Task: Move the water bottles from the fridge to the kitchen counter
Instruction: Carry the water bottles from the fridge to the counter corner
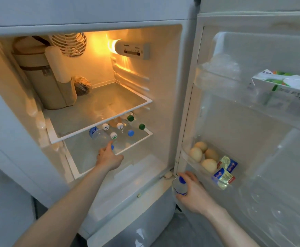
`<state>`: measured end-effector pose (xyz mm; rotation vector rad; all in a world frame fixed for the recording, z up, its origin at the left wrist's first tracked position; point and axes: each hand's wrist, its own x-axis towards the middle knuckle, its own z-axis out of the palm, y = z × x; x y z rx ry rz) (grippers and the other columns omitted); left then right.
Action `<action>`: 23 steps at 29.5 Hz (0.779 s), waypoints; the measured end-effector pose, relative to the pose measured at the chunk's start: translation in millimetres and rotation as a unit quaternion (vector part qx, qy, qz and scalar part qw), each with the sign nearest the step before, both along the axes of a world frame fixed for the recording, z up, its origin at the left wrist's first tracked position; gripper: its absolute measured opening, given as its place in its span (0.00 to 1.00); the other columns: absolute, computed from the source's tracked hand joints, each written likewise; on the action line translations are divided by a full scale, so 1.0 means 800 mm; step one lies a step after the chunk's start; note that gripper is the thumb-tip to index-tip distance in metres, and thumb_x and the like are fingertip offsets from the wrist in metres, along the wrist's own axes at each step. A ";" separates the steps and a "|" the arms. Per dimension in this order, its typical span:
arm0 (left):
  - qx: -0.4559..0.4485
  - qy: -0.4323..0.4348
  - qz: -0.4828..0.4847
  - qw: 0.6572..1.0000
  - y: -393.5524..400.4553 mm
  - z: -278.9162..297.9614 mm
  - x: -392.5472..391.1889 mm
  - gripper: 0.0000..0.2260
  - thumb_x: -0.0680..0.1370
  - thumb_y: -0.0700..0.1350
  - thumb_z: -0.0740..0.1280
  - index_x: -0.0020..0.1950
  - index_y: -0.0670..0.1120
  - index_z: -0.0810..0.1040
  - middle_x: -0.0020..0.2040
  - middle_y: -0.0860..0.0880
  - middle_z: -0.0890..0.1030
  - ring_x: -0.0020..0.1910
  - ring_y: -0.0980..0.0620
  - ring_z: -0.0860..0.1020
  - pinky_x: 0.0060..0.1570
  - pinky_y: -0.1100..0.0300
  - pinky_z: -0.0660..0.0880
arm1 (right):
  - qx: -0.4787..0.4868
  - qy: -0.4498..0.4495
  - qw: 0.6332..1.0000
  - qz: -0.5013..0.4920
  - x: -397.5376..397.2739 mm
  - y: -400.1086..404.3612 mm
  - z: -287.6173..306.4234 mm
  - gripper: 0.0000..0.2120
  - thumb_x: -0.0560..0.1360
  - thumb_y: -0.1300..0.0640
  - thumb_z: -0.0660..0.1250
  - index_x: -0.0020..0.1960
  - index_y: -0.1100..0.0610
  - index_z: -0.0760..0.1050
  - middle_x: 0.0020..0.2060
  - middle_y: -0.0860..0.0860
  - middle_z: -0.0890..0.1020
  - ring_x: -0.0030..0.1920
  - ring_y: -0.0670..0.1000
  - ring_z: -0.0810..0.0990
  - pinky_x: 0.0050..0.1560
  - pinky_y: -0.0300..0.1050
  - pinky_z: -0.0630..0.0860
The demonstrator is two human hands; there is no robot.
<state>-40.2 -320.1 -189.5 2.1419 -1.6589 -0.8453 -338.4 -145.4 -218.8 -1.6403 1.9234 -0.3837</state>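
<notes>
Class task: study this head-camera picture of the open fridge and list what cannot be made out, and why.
- Kitchen counter: out of frame.
- Water bottles on the lower shelf: full count hidden by the glass shelf above.
- Left hand: fingertips hidden behind a bottle; grip unclear.
- Bottle in right hand: label covered by fingers.
- Carton in door: print blurred.
</notes>
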 end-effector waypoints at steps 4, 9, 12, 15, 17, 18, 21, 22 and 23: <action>0.003 -0.028 -0.011 1.000 -0.017 -0.008 0.002 0.38 0.77 0.55 0.71 0.82 0.57 0.56 0.74 0.40 0.68 0.73 0.36 0.66 0.71 0.44 0.68 | 0.001 0.016 1.000 -0.004 0.005 -0.007 -0.009 0.34 0.79 0.50 0.70 0.81 0.50 0.60 0.75 0.48 0.64 0.70 0.54 0.74 0.71 0.46 0.71; -0.016 0.001 0.012 1.000 -0.021 -0.018 0.008 0.30 0.77 0.51 0.70 0.77 0.56 0.65 0.71 0.41 0.71 0.71 0.37 0.67 0.69 0.46 0.69 | -0.009 0.033 0.999 -0.018 0.009 -0.005 -0.020 0.30 0.79 0.57 0.69 0.78 0.52 0.64 0.69 0.49 0.65 0.63 0.54 0.78 0.63 0.45 0.74; -0.032 0.044 0.034 0.998 -0.016 -0.016 0.012 0.24 0.77 0.49 0.70 0.72 0.54 0.69 0.68 0.40 0.71 0.65 0.37 0.72 0.63 0.48 0.73 | -0.006 0.047 0.999 -0.026 0.010 -0.009 -0.025 0.26 0.80 0.60 0.65 0.76 0.51 0.64 0.68 0.49 0.65 0.58 0.54 0.80 0.58 0.46 0.77; -0.050 0.081 0.047 0.994 0.001 -0.011 0.013 0.20 0.77 0.47 0.70 0.68 0.54 0.69 0.64 0.42 0.70 0.57 0.40 0.74 0.53 0.52 0.73 | -0.006 0.055 0.998 -0.033 0.008 -0.017 -0.033 0.22 0.80 0.63 0.61 0.74 0.53 0.66 0.65 0.49 0.65 0.53 0.55 0.80 0.57 0.51 0.78; -0.066 0.103 0.057 0.991 0.017 -0.008 0.014 0.19 0.77 0.46 0.70 0.66 0.54 0.69 0.61 0.44 0.69 0.55 0.41 0.74 0.54 0.52 0.74 | -0.009 0.063 0.997 -0.036 0.007 -0.021 -0.034 0.20 0.81 0.63 0.60 0.71 0.53 0.67 0.65 0.49 0.65 0.52 0.55 0.80 0.56 0.51 0.79; -0.075 0.114 0.059 0.989 0.027 -0.007 0.013 0.19 0.77 0.45 0.70 0.66 0.55 0.68 0.60 0.44 0.70 0.54 0.41 0.75 0.54 0.52 0.74 | -0.010 0.068 0.997 -0.039 0.006 -0.022 -0.035 0.19 0.81 0.63 0.60 0.70 0.53 0.68 0.65 0.49 0.66 0.51 0.55 0.80 0.56 0.50 0.79; -0.112 0.163 0.058 0.978 0.051 -0.003 0.011 0.19 0.78 0.42 0.70 0.65 0.54 0.67 0.55 0.43 0.75 0.47 0.43 0.77 0.41 0.54 0.71 | -0.014 0.073 0.996 -0.045 0.005 -0.025 -0.037 0.15 0.82 0.61 0.61 0.68 0.53 0.69 0.64 0.49 0.66 0.50 0.53 0.80 0.54 0.47 0.79; -0.120 0.180 0.058 0.975 0.058 0.000 0.010 0.19 0.78 0.41 0.69 0.64 0.53 0.66 0.52 0.42 0.77 0.44 0.44 0.77 0.38 0.55 0.70 | -0.014 0.076 0.996 -0.047 0.004 -0.026 -0.037 0.15 0.82 0.61 0.62 0.68 0.53 0.69 0.64 0.49 0.66 0.50 0.53 0.80 0.54 0.47 0.79; -0.125 0.195 0.060 0.971 0.064 0.002 0.010 0.18 0.79 0.41 0.68 0.64 0.54 0.66 0.49 0.42 0.78 0.42 0.46 0.77 0.36 0.56 0.70 | -0.014 0.075 0.996 -0.050 0.004 -0.027 -0.037 0.14 0.82 0.60 0.62 0.67 0.53 0.70 0.64 0.49 0.66 0.51 0.53 0.80 0.55 0.47 0.79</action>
